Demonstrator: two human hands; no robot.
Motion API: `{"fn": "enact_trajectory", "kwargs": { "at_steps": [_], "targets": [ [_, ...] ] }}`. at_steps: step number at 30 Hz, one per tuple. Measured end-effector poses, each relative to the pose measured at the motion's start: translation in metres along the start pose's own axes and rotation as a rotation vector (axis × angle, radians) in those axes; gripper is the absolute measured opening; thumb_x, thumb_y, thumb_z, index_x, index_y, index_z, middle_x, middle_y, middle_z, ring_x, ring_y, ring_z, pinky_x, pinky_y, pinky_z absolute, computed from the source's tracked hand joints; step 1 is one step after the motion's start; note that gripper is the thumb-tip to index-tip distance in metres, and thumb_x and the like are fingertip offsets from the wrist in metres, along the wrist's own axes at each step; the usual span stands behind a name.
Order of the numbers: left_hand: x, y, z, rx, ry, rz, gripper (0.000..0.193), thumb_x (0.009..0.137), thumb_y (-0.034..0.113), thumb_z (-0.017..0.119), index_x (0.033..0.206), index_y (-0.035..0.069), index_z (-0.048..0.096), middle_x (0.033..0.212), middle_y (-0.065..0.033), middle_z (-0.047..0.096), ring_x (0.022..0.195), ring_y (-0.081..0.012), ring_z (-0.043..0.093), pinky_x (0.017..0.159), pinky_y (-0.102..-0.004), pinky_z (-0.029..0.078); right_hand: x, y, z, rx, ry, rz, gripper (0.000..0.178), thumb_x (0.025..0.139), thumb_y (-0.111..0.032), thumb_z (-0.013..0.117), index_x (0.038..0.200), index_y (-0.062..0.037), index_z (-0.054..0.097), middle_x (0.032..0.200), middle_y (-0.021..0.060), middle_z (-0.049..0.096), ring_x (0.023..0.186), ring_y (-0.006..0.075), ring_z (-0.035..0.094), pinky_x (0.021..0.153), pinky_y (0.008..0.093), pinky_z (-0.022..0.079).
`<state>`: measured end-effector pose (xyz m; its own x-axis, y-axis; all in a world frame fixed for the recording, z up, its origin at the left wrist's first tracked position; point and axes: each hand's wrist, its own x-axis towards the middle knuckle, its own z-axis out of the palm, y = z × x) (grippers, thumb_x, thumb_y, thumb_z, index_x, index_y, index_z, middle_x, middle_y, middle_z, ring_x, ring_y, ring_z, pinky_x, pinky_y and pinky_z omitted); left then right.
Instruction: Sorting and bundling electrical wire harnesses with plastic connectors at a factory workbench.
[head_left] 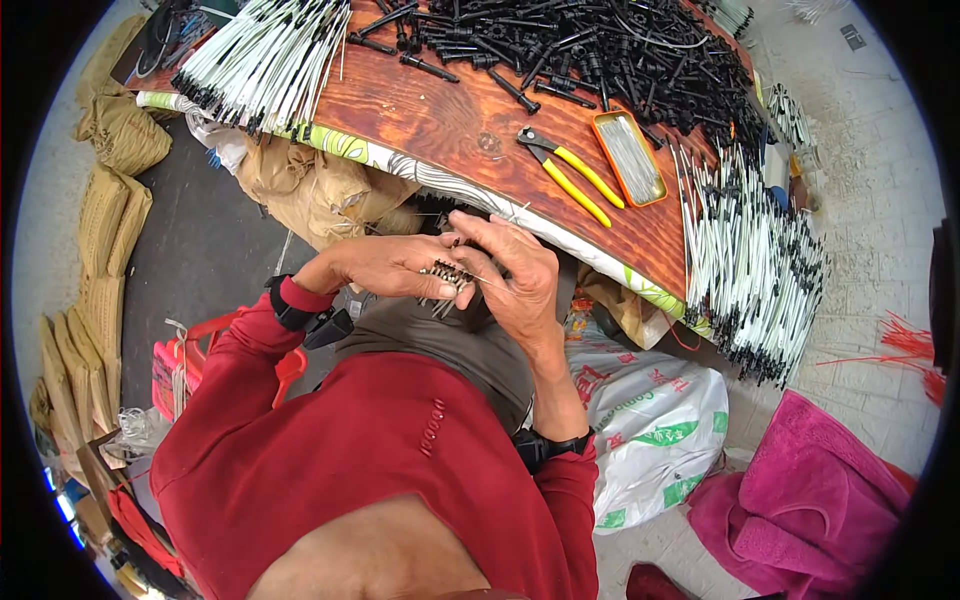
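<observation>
Both my hands meet above my lap, just off the near edge of the wooden table [420, 115]. My left hand [385, 265] is closed around a bundle of small thin rods [447, 274] with dark and pale metallic ends. My right hand [522, 278] touches the left fingertips, its thumb and fingers drawn together. A thin, wire-like piece shows by its thumb; whether the fingers grip it is hard to tell. On the table beyond lie cutting pliers [572, 172] with yellow handles and an orange-rimmed tin [610, 163] of thin metal pins [632, 155].
Black plastic parts [590, 50] are heaped at the back of the table. White strips with black ends are piled at left [270, 65] and right [750, 260]. Brown sacks [310, 190] sit under the table, a white plastic bag [660, 430] and pink towel [800, 500] at right.
</observation>
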<state>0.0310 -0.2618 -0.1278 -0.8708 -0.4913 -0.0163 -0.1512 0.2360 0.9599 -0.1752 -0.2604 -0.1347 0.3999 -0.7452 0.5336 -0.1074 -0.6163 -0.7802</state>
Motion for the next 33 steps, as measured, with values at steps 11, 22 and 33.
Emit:
{"fn": "enact_trajectory", "kwargs": {
  "at_steps": [11, 22, 33],
  "targets": [
    [0.004, 0.009, 0.01, 0.004, 0.086, 0.012, 0.026, 0.101, 0.028, 0.052, 0.102, 0.005, 0.064, 0.099, -0.0069, 0.062, 0.096, -0.0243, 0.057, 0.088, -0.0366, 0.044, 0.003, 0.0, -0.005, -0.1, 0.033, -0.091, 0.025, 0.076, -0.007, 0.077, 0.101, -0.0037, 0.074, 0.091, 0.008, 0.074, 0.087, 0.0238, 0.072, 0.082, 0.0348, 0.053],
    [0.002, 0.009, 0.021, 0.127, 0.214, 0.131, 0.019, 0.101, 0.021, 0.054, 0.1, 0.005, 0.065, 0.096, -0.007, 0.065, 0.093, -0.0261, 0.06, 0.085, -0.0373, 0.046, 0.004, -0.002, -0.005, -0.022, 0.008, -0.134, 0.022, 0.076, -0.008, 0.077, 0.096, -0.0025, 0.073, 0.093, 0.0077, 0.074, 0.091, 0.0266, 0.071, 0.084, 0.0369, 0.054],
    [0.0, 0.014, 0.023, 0.061, 0.248, 0.126, 0.025, 0.101, 0.023, 0.051, 0.097, 0.004, 0.067, 0.092, -0.0085, 0.065, 0.088, -0.0277, 0.061, 0.081, -0.0388, 0.047, 0.009, 0.0, -0.01, 0.007, -0.15, -0.169, 0.029, 0.082, -0.005, 0.069, 0.11, -0.0005, 0.068, 0.107, 0.0132, 0.071, 0.101, 0.0306, 0.068, 0.089, 0.0376, 0.053]
  ]
}}
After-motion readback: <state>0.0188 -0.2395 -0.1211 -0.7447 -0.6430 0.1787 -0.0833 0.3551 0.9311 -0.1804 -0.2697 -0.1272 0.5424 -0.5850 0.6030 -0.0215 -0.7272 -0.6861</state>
